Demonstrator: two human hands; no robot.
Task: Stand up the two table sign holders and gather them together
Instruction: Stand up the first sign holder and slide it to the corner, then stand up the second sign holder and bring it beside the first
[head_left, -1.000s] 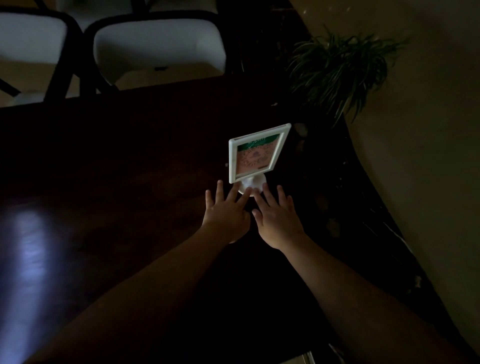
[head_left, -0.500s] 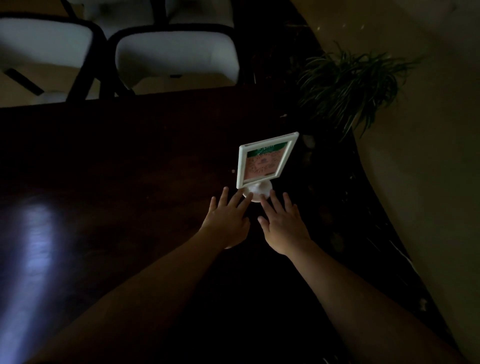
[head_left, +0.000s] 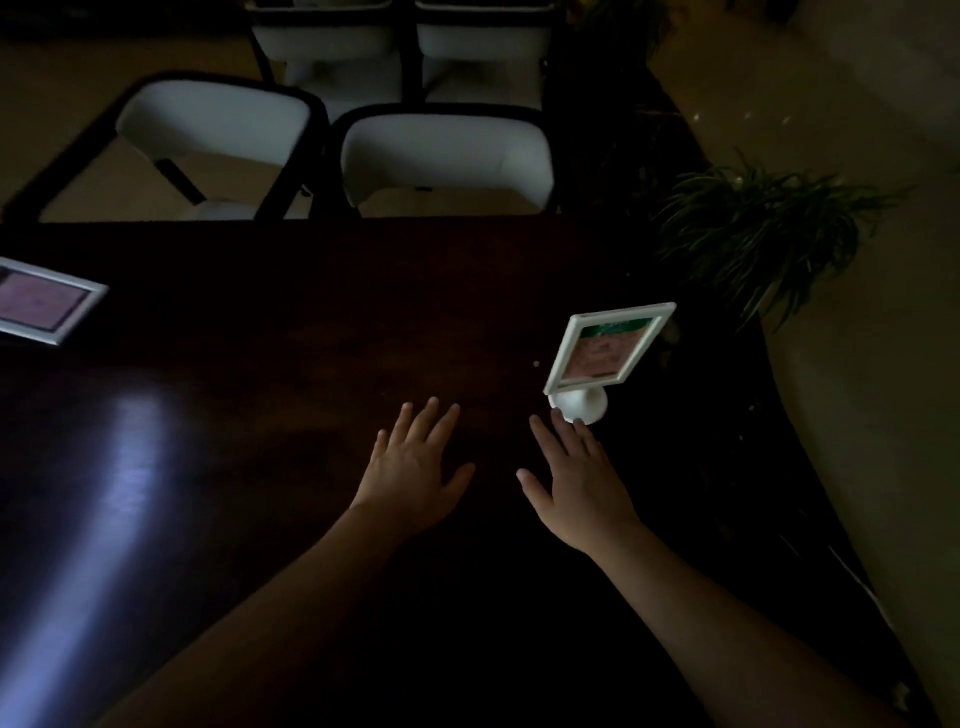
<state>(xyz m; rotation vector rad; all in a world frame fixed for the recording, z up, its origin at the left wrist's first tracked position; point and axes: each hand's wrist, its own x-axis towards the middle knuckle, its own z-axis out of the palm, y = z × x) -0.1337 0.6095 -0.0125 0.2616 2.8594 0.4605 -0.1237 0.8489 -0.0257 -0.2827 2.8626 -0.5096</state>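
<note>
A white-framed sign holder (head_left: 605, 353) stands upright on its round white base at the right of the dark wooden table (head_left: 291, 322). My right hand (head_left: 576, 483) is flat and open just in front of that base, fingertips at its edge. My left hand (head_left: 415, 467) hovers open over the table, apart from the holder. A second sign holder (head_left: 44, 304) with a pale frame lies flat at the far left edge of the view.
Two white chairs (head_left: 447, 156) with black frames stand along the table's far side, with more behind them. A potted green plant (head_left: 763, 234) sits beyond the table's right corner. The table edge curves down the right side.
Both hands have drawn back from the standing holder's base and spread apart, the left one moving left. The view has swung left, bringing the second holder into sight.
</note>
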